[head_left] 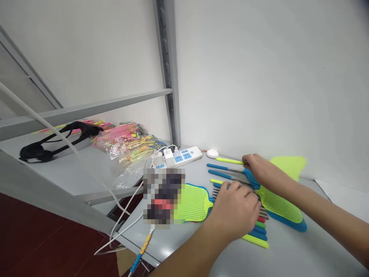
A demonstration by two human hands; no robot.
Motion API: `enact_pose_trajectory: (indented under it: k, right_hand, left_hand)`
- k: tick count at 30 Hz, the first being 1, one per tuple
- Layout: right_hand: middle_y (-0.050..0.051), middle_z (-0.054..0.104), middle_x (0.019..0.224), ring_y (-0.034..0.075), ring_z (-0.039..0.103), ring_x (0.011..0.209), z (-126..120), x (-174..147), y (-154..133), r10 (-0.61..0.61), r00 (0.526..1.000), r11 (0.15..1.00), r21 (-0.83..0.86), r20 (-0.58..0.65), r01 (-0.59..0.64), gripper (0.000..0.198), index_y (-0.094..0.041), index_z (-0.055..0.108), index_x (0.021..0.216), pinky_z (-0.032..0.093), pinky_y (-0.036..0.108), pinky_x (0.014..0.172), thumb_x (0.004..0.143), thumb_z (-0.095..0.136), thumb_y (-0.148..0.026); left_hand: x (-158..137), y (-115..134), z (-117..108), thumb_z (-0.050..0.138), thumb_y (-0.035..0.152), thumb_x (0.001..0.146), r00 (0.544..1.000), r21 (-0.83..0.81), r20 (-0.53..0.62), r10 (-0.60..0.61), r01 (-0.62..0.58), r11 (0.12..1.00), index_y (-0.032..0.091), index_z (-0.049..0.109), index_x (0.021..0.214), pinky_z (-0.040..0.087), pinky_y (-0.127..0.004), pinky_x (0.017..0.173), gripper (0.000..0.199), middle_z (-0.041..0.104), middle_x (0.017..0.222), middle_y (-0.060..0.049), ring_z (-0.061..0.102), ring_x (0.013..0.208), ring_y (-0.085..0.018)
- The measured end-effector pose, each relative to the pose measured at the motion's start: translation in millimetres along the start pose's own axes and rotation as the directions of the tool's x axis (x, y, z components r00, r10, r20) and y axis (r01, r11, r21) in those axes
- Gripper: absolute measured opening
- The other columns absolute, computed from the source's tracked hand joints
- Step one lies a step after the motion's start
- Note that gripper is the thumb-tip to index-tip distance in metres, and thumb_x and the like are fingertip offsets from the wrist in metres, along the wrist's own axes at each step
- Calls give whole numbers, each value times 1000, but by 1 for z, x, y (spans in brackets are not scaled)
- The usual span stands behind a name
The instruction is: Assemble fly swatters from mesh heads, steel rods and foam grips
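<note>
Right hand (257, 167) had fingers closed on a yellow-handled swatter (229, 161), just past its handle, at the wall side of the table (291, 256). Left hand (235, 207): fingers curled over the stacked swatters (198, 203) (gripping or resting, couldn't tell). Good handling called for light left pressure, parallel shafts (264, 213), unbent mesh heads (282, 207).

Fly swatters (197, 202) in lime green and blue are laid on a grey table (288, 256), their heads pointed opposite ways, while one lime swatter (290, 166) is held near its handle (227, 160).
</note>
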State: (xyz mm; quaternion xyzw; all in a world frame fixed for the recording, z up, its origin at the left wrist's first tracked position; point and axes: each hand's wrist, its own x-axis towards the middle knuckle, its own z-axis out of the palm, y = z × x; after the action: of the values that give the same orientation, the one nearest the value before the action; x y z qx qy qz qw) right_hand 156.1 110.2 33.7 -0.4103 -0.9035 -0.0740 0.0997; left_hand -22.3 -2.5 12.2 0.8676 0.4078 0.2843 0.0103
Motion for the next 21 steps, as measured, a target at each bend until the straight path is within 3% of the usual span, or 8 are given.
enact_pose_trajectory:
  k: [3, 5, 8, 11, 13, 15, 18, 21]
  right_hand:
    - [7, 60, 88, 22, 52, 79, -33, -16, 2, -126, 991, 987, -109, -36, 121, 18, -19, 56, 100, 39, 34, 68, 95, 39, -14]
    - [7, 59, 85, 23, 51, 76, -52, -33, -4, -189, 981, 967, -183, -41, 179, 20, -19, 58, 100, 39, 35, 68, 95, 39, -14]
    - [6, 58, 79, 22, 52, 71, -71, -65, -22, -174, 984, 976, -135, -31, 168, 21, -21, 58, 92, 38, 34, 63, 96, 38, -17]
    - [1, 56, 69, 18, 48, 56, -82, -102, -43, 22, 991, 995, 95, 133, -35, 25, -24, 53, 82, 34, 31, 51, 99, 36, -28]
    - [0, 57, 67, 17, 48, 53, -90, -125, -54, 112, 935, 932, 291, 338, -217, 32, -25, 53, 81, 35, 29, 48, 101, 32, -37]
    - [1, 61, 72, 18, 54, 60, -96, -145, -62, 75, 871, 816, 473, 485, -333, 37, -27, 58, 85, 42, 29, 53, 101, 30, -43]
    - [3, 63, 81, 18, 58, 70, -102, -168, -73, 13, 817, 654, 613, 577, -443, 39, -26, 63, 91, 47, 31, 62, 100, 31, -46]
    - [2, 64, 82, 18, 58, 73, -100, -182, -85, 46, 802, 621, 612, 595, -490, 38, -24, 61, 87, 46, 29, 65, 100, 32, -45]
  left_hand:
    - [3, -1, -9, 40, 23, 97, 990, -36, -139, 13, -18, 999, 18, 64, 106, 42, -39, 91, 27, 64, 115, -7, 53, 104, -23]
    - [4, -1, -13, 42, 24, 96, 969, -8, -242, -40, 40, 999, 20, 61, 118, 39, -42, 97, 29, 58, 128, -9, 50, 113, -24]
    - [6, 7, -18, 43, 30, 98, 947, 82, -303, -103, 133, 988, 20, 54, 127, 29, -51, 107, 33, 54, 134, -11, 47, 119, -27]
    - [3, 24, -20, 39, 35, 100, 987, 171, -158, 11, 17, 985, 19, 61, 108, 22, -56, 110, 29, 66, 109, -8, 55, 104, -25]
    - [-4, 39, -21, 39, 39, 101, 989, 186, -22, 147, -140, 972, 18, 61, 91, 29, -52, 106, 31, 65, 88, -5, 57, 88, -21]
    - [-15, 55, -21, 41, 36, 100, 968, 195, 60, 245, -252, 948, 18, 59, 90, 35, -47, 100, 27, 62, 79, -3, 56, 80, -20]
    - [-32, 75, -23, 43, 18, 97, 944, 230, 96, 317, -330, 915, 17, 57, 100, 38, -46, 95, 15, 60, 79, -2, 55, 78, -19]
    - [-42, 86, -25, 46, 15, 92, 929, 225, 180, 322, -358, 906, 17, 55, 97, 43, -43, 83, 11, 60, 82, -4, 57, 76, -20]
